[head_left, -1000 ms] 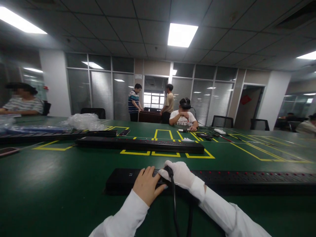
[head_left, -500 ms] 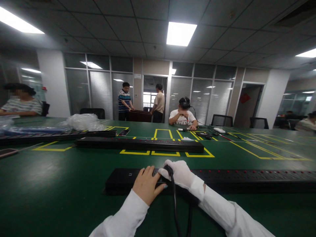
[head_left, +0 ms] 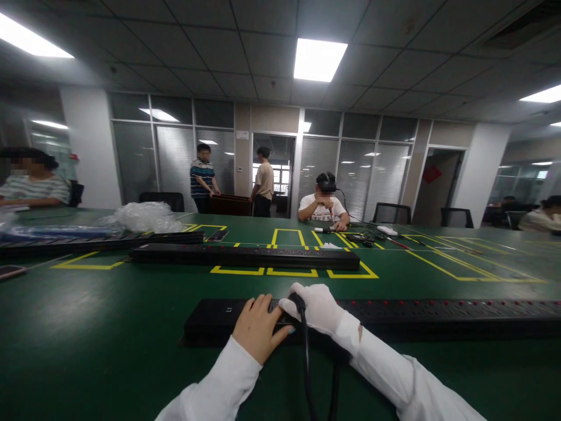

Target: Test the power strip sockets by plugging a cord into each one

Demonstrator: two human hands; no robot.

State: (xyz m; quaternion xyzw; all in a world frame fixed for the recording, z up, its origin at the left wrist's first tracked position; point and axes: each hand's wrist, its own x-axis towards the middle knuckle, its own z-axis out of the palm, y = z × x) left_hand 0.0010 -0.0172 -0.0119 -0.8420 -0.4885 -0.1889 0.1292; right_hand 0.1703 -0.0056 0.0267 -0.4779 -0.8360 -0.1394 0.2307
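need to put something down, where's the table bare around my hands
The table is bare left of the near power strip and in the band between it and the farther strip. Crowded: around left hand, right hand and cord, and far left by plastic wrap.

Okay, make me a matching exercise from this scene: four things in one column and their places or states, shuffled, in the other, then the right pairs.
Column one:
1. Bare left hand
2. Black plug on a thick black cable
3. Crumpled clear plastic wrap
4. Farther long black power strip

Column two:
A. Heaped toward the left of the green table
B. Lying across yellow tape outlines
C. Palm down, fingers on the nearer black power strip
D. In the grip of the white-gloved right hand

Right pairs: 1-C, 2-D, 3-A, 4-B
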